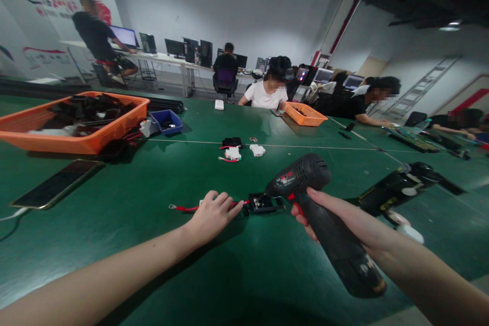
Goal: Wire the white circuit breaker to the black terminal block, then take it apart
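In the head view, the small black rectangular plastic box (pixel 262 208) lay near the centre of the dark green tabletop (pixel 171 178). At its nine o'clock, the left hand (pixel 214 216) rested with bent fingers over a thin red insulated cable (pixel 187 209) with a ring end; whether they pinched it or merely pressed could not be told. The fingers of the right hand (pixel 351 216) were wrapped around the handle of a black cordless power driver with a red trigger (pixel 301 178), its nose at the box's two o'clock, pointing at it.

The slanted driver looked liable to slip off a fastener and scratch the box. With the left fingers mainly over the cable, the box might have spun under torque, tugging the cable; a skid toward nine o'clock could have struck the fingertips.

Two small white plastic blocks (pixel 257 150) sat around eleven to twelve o'clock, apart from the work.
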The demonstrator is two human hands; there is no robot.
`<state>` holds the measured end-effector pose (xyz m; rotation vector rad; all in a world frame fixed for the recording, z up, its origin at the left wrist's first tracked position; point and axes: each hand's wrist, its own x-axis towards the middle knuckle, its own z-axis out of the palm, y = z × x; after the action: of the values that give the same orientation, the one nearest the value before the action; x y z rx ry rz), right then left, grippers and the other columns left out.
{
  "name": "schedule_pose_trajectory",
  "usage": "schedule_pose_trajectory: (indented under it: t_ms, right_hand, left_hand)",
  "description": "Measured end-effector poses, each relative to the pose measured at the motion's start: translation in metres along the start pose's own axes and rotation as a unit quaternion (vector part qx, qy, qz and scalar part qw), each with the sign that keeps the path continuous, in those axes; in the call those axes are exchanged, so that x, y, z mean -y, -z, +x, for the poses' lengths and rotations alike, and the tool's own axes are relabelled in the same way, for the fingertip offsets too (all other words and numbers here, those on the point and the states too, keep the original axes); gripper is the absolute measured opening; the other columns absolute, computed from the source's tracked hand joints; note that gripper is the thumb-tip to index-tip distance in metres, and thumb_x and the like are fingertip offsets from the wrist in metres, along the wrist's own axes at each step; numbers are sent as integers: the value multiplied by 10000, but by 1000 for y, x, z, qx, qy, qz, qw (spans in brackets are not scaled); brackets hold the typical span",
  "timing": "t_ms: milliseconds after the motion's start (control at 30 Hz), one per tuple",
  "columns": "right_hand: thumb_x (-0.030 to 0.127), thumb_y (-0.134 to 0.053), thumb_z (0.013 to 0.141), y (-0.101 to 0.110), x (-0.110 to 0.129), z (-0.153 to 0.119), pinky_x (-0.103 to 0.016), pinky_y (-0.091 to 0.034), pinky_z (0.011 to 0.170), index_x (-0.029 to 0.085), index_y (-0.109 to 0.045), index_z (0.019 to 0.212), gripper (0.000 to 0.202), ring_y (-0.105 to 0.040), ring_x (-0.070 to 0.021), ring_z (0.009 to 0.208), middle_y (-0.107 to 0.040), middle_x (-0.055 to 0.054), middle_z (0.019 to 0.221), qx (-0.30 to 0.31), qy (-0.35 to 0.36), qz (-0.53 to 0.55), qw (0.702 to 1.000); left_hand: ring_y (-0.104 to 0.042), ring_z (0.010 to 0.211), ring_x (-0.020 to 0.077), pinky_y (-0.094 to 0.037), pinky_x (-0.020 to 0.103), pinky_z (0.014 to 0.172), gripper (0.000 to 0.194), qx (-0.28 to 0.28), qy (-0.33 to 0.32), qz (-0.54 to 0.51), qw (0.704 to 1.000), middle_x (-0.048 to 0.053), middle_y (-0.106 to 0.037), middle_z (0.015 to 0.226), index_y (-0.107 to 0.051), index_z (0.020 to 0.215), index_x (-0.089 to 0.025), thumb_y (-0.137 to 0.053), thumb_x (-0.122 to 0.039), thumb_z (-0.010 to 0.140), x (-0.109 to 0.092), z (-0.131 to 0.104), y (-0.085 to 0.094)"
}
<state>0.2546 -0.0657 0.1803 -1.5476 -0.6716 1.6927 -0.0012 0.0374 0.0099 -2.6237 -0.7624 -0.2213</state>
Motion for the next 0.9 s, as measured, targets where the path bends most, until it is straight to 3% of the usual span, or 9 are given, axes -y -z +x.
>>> schedule_pose_trajectory:
  t_ms: [900]
  right_hand:
    - [436, -628, 928, -1, 0, -3, -156, -520, 484, 107, -696, 905, 337, -618, -93, 517, -685, -46, 687, -23, -11, -10, 1000]
  left_hand:
    - [-514, 945, 232, -319, 386, 754, 558, -1, -6, 11, 1000, 80, -613, 1027, -410, 1460, -234, -526, -129, 924, -1, 2, 4]
